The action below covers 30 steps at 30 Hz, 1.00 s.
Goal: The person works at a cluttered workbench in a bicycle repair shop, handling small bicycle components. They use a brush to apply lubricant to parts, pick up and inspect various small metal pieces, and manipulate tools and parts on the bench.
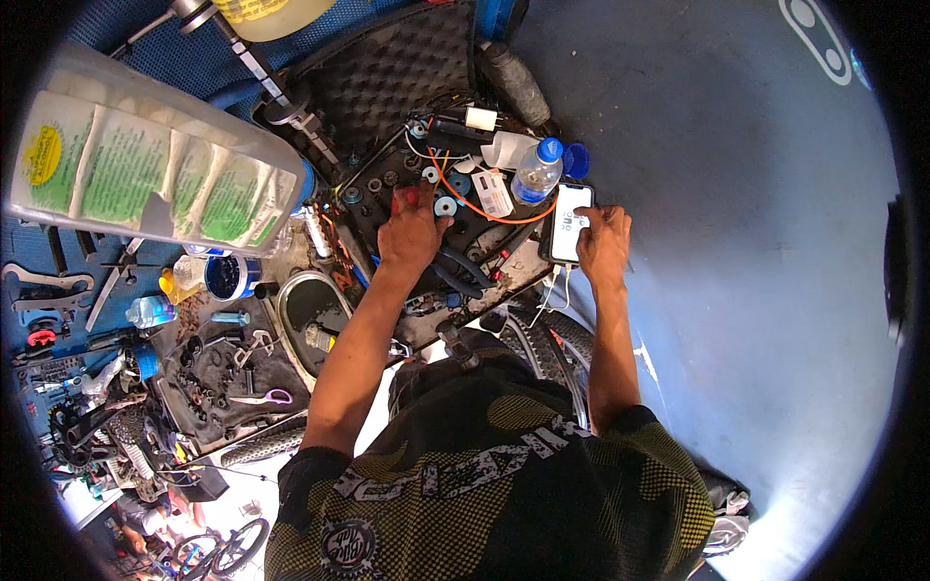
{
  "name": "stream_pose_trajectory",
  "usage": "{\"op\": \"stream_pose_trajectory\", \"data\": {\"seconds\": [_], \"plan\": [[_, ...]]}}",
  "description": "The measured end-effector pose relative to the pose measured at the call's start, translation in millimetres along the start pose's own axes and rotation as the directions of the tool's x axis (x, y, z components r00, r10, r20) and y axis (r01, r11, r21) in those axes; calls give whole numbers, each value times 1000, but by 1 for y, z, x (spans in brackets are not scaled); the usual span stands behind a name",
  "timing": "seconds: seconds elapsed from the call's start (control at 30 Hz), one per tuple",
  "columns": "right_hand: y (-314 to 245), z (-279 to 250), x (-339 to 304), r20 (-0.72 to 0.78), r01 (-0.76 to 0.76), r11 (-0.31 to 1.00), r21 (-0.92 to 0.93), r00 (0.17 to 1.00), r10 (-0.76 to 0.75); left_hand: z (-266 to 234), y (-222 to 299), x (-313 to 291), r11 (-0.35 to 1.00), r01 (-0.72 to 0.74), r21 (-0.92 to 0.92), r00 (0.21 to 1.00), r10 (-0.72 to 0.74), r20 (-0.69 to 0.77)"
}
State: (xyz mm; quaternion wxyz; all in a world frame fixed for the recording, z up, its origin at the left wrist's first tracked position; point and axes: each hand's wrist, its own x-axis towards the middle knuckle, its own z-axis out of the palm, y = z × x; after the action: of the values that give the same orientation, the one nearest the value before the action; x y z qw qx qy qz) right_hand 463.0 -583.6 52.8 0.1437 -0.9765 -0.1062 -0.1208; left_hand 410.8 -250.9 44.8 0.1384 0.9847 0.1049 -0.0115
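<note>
My left hand (409,238) is over the cluttered workbench tray. Its fingers are curled on a small red object (404,199), mostly covered by them, while the thumb points out beside a pale blue-and-white ring (446,206). My right hand (607,248) reaches over a phone (570,232) with a lit white screen, one finger touching the glass; nothing is gripped in it. White cables run from the phone's lower end. Just beyond the phone stand a clear water bottle (535,179) with a blue cap and a blue cup-like lid (576,161).
A white charger plug (480,118), an orange cable (471,205) and a small printed box (493,193) lie among metal parts. A large translucent container (155,160) juts in at left. Purple-handled scissors (277,396) rest lower left. Bicycle tyres (542,351) are below the bench; a blue wall (756,242) rises right.
</note>
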Motion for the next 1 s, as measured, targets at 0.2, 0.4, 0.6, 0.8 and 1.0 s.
{"op": "stream_pose_trajectory", "data": {"seconds": [0.2,0.4,0.6,0.8,1.0], "plan": [[0,-1,-7,42,19,1000,-24,999,-18,3,-3,1,1000,1,-13,1000,0,16],[5,9,-8,72,23,998,-52,997,-19,-1,1,1,999,29,-19,999,-28,38],[-14,2,-3,64,-227,959,-168,969,240,-3,3,2,999,38,-1,997,-38,67],[-27,14,1,192,-335,912,-235,904,382,-7,4,2,999,34,2,995,-34,89],[-37,12,7,193,-345,905,-247,898,395,-6,0,4,999,40,-37,988,-34,151]]}}
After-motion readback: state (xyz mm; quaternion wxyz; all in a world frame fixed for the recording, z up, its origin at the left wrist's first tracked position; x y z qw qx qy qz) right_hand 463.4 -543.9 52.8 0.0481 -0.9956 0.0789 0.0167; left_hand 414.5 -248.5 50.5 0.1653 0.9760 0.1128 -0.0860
